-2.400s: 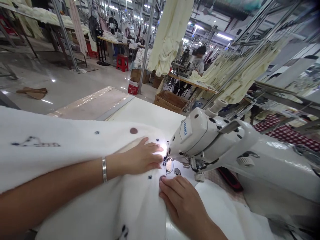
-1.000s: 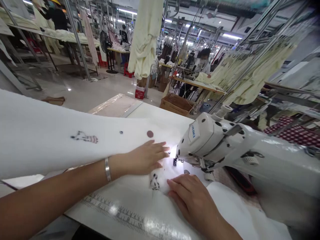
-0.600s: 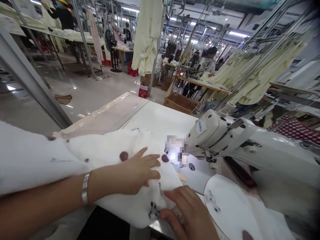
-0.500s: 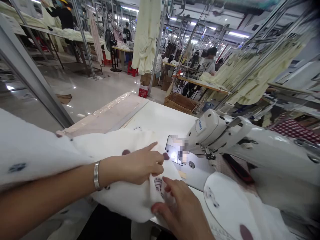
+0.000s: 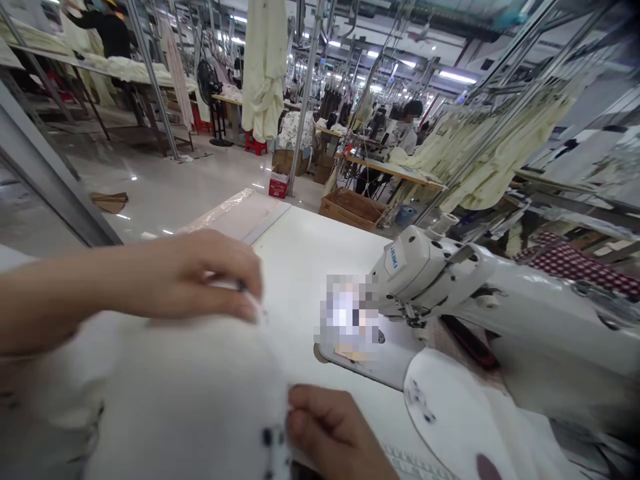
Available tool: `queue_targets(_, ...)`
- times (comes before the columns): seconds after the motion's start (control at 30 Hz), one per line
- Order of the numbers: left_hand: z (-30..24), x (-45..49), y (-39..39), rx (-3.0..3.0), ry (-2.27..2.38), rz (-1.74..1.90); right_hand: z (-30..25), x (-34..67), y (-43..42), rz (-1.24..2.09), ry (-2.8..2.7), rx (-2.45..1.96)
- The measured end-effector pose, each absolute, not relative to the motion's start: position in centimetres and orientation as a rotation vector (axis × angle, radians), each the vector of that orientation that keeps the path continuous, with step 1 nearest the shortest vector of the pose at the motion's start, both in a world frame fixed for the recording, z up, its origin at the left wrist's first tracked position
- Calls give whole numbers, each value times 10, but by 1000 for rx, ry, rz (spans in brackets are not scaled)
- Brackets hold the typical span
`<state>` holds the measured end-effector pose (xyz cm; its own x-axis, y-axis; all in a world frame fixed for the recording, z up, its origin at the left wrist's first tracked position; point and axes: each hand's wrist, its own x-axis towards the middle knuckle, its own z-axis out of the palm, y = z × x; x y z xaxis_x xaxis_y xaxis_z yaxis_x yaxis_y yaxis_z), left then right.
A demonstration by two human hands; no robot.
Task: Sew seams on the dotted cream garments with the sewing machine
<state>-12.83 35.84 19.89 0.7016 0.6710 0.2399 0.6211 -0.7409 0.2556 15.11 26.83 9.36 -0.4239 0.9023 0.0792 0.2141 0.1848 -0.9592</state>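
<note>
A white fabric piece with dark printed spots [image 5: 200,387] hangs blurred in front of me, raised off the table at its upper edge. My left hand [image 5: 200,280] pinches its far corner between thumb and fingers. Lower right, my right hand [image 5: 330,427] grips the fabric's right edge, also between thumb and fingertips. To the right of both hands is a white sewing machine [image 5: 450,287]; its needle area is pixelated and lit brightly. Another white printed piece with a rounded edge [image 5: 450,413] lies below the machine arm, apart from my hands.
The white tabletop [image 5: 300,247] reaches away from me, with a pinkish covered panel [image 5: 225,217] at its far left. A metal post [image 5: 60,180] slants along the left. Beyond are a cardboard box [image 5: 353,208], hanging cream garments [image 5: 265,67] and people at other tables.
The fabric has come away from the machine bed towards the left and been lifted. My left hand moved left and up and now pinches a corner; my right hand has closed on the edge.
</note>
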Motion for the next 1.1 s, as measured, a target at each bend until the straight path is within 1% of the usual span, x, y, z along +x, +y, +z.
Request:
queue_targets(0.1, 180, -87, 368, 2687, 977, 510, 94, 193, 286, 650, -1971, -1146)
queue_targets(0.13, 174, -70, 374, 2663, 929, 505, 95, 203, 291, 497, -1995, -1180)
queue_targets(0.2, 168, -38, 387, 2616, 796, 464, 100, 211, 300, 336, -2020, -1221)
queue_targets(0.27, 168, -18, 399, 2565, 647, 398, 103, 206, 307, 313, -2035, -1205)
queue_targets(0.37, 173, -14, 409, 2532, 582, 340, 107, 191, 316, 360, -2034, -1154)
queue_targets(0.5, 163, -44, 410, 2656, 890, 238, 106, 182, 319, 560, -2129, -1168)
queue_targets(0.57, 153, -62, 403, 2651, 1014, 248, 102, 181, 316, 653, -2189, -1219)
queue_targets(0.67, 146, -79, 380, 2452, 1125, 420, 97, 175, 308, 741, -2165, -1257)
queue_targets(0.73, 154, -82, 365, 2351, 1215, 569, 96, 167, 299, 845, -2049, -1204)
queue_targets(0.77, 160, -80, 361, 2389, 1259, 654, 95, 161, 294, 958, -1964, -1162)
queue_targets(0.83, 175, -73, 367, 2668, 1287, 778, 93, 148, 284, 1297, -1727, -1070)
queue_targets(0.9, 181, -59, 391, 3086, 1126, 689, 89, 138, 275, 1587, -1400, -1018)
queue_targets(0.93, 179, -50, 408, 3261, 965, 540, 86, 135, 273, 1649, -1233, -1031)
queue_targets(1.0, 164, -26, 442, 3427, 651, 250, 80, 138, 274, 1593, -1024, -1114)
queue_targets(1.03, 152, -13, 457, 3450, 512, 133, 78, 143, 276, 1532, -1010, -1165)
queue_targets(1.1, 125, 12, 479, 3450, 344, 45, 76, 160, 283, 1411, -1141, -1247)
